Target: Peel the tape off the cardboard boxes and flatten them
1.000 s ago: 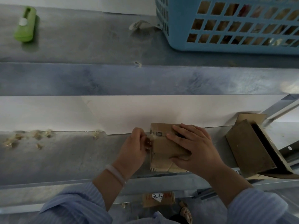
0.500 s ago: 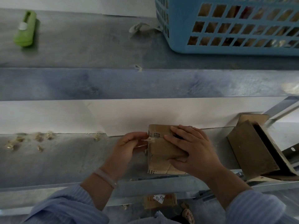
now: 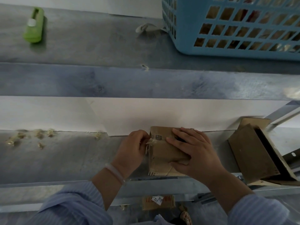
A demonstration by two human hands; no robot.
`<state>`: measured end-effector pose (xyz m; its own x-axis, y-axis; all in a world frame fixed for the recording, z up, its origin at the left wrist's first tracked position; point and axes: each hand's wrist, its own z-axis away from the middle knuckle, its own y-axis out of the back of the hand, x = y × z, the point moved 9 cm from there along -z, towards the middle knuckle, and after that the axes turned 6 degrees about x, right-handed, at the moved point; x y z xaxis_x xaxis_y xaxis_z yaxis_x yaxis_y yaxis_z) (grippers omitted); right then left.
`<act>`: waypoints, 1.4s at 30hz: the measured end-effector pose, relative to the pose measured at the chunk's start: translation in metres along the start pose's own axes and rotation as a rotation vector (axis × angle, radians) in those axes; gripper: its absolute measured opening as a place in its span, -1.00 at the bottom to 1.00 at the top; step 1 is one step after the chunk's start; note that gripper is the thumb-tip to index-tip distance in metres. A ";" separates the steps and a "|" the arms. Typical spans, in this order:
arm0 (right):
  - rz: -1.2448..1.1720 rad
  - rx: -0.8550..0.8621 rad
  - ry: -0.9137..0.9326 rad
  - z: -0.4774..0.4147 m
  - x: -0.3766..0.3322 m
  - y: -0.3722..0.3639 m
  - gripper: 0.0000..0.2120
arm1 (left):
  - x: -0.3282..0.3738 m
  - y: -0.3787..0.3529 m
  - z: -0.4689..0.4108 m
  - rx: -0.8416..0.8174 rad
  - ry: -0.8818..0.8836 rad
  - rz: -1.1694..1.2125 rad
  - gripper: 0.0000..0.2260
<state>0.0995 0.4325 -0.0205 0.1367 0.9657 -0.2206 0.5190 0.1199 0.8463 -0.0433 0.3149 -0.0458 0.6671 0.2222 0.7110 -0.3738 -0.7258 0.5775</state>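
A small brown cardboard box (image 3: 159,153) lies on the lower grey metal shelf (image 3: 65,156) near its front edge. My right hand (image 3: 193,151) lies flat across the box's top and right side and holds it down. At the box's upper left corner my left hand (image 3: 133,150) pinches a crumpled strip of clear tape (image 3: 150,142); the strip is still stuck to the box there.
Another cardboard box (image 3: 254,153) stands tilted at the right. Balled tape scraps (image 3: 32,135) litter the shelf's left part. On the upper shelf are a green box cutter (image 3: 33,25), a loose tape piece (image 3: 146,28) and a blue plastic basket (image 3: 235,26). A labelled carton (image 3: 158,202) lies below.
My left hand has shifted from the box's left side up to its top left corner and has taken hold of the tape there. My right hand has stayed pressed on the box.
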 end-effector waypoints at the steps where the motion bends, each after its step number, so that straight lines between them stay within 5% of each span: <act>1: 0.000 0.003 -0.004 0.000 0.000 0.000 -0.34 | -0.001 -0.001 0.001 0.006 0.016 0.023 -0.91; 10: 0.014 0.006 -0.009 -0.002 0.000 0.000 -0.34 | 0.012 0.027 -0.013 0.134 -0.050 0.077 -0.91; 15: 0.011 0.013 0.003 -0.002 -0.001 0.000 -0.35 | 0.003 0.026 -0.011 0.133 0.198 0.241 -0.81; 19: 0.025 -0.002 0.004 -0.003 -0.001 0.000 -0.35 | -0.018 0.008 -0.001 0.108 0.683 0.768 -0.91; 21: 0.029 -0.010 0.002 -0.003 -0.001 -0.001 -0.35 | -0.024 0.000 0.001 0.014 0.863 0.827 -0.85; 26: 0.028 -0.006 0.003 -0.003 -0.002 0.000 -0.34 | -0.026 -0.007 -0.011 -0.130 0.806 0.523 -0.85; 33: 0.028 -0.004 -0.006 -0.004 -0.001 -0.001 -0.35 | -0.033 -0.026 -0.002 -0.256 1.029 0.707 -0.86; 38: 0.009 -0.031 -0.028 -0.005 -0.001 -0.002 -0.37 | -0.032 -0.021 -0.011 -0.179 0.951 0.655 -0.92; 42: -0.016 -0.014 -0.080 -0.007 0.000 0.003 -0.42 | -0.021 0.004 -0.031 -0.075 0.559 0.233 -0.90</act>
<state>0.0951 0.4344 -0.0144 0.1957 0.9422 -0.2718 0.5098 0.1391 0.8490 -0.0793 0.3275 -0.0458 0.1308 0.3856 0.9134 -0.5276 -0.7529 0.3934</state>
